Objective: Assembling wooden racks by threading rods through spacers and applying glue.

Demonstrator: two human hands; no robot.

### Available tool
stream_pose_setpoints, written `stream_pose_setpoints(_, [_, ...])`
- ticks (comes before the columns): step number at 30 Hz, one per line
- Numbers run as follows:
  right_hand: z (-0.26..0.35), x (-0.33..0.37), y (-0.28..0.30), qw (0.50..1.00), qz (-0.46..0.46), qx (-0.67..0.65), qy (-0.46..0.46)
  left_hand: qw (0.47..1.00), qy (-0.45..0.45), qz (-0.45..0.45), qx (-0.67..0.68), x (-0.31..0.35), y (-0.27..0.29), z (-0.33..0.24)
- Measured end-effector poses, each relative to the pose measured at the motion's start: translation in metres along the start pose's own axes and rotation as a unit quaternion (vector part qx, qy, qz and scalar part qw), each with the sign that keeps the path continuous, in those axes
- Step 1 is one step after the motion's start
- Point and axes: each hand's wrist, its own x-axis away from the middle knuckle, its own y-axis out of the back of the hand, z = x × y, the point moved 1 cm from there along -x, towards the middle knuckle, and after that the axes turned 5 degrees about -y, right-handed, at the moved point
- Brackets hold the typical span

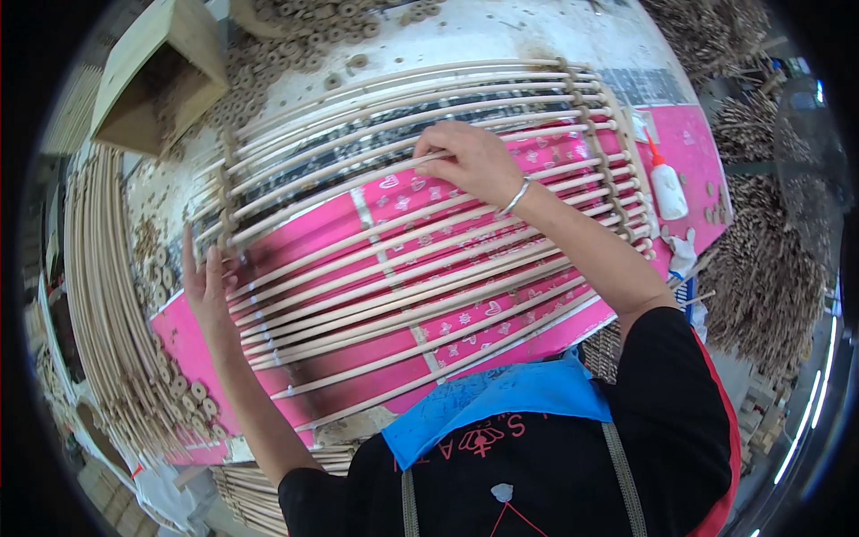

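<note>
Many pale wooden rods (385, 315) lie side by side across a pink patterned cover, their right ends passing through a row of brown wooden rings (612, 183). My right hand (474, 163) is closed over the middle of one wooden rod (353, 182), fingers pinched on it. At the rods' left ends is my left hand (211, 285), two fingers stretched upward and apart, the others partly hidden beside the rod tips. Another row of wooden rings (228, 183) stands on the upper rods' left ends, just beyond this hand.
Loose rings (255, 80) are heaped at the back near an open wooden box (163, 80). A stack of long rods (98, 295) stands on the left. A white glue bottle (668, 190) with a red tip is on the right. Bundles of brown sticks (761, 277) lie beyond the table.
</note>
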Motion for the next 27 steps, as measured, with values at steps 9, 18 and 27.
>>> stream_pose_setpoints(9, [-0.003,0.001,0.007,0.999,0.017,-0.030,-0.009,0.871,-0.314,0.050,-0.373,-0.008,0.007,-0.009])
stream_pose_setpoints(18, [0.004,-0.003,0.007,0.998,0.028,0.061,0.020,0.833,-0.293,0.059,-0.466,-0.007,0.001,-0.002])
stream_pose_setpoints(27, [0.012,-0.004,0.006,0.976,-0.051,0.170,0.123,0.838,-0.292,0.039,-0.460,-0.006,-0.006,0.010])
